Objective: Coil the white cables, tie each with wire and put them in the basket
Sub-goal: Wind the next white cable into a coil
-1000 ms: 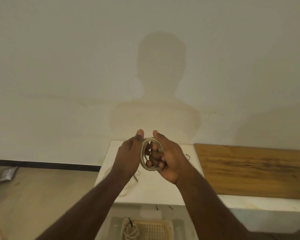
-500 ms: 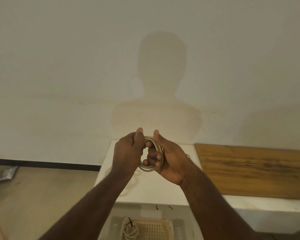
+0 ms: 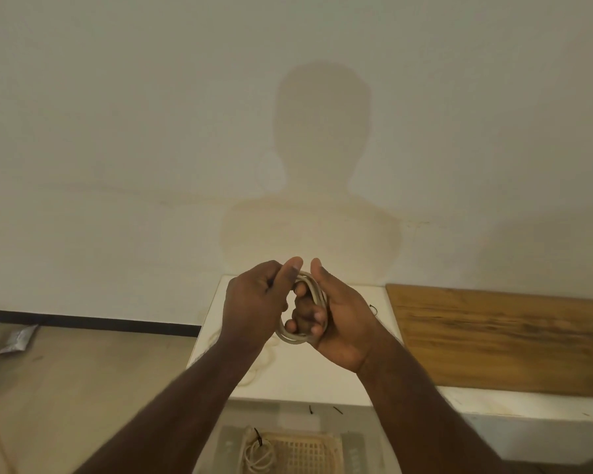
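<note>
Coil [image 3: 303, 314]: held up in the air between both hands, above the white worktop [image 3: 308, 374], so we can keep its loops together.
Right hand [image 3: 336, 323]: fingers curled through the loops, gripping the bundle so it cannot spring apart.
Left hand [image 3: 257, 302]: curled against the coil's left side, thumb up on its top; we judge it steadies the coil for tying, though no wire shows in it.
Loose cable [image 3: 261, 366]: lies on the worktop, left, under the left arm, waiting.
Basket [image 3: 308, 453]: near us, below the worktop, one tied coil [image 3: 259, 456] already in it.
Black ties [image 3: 322, 409]: small pieces at the near worktop edge, within reach.
</note>
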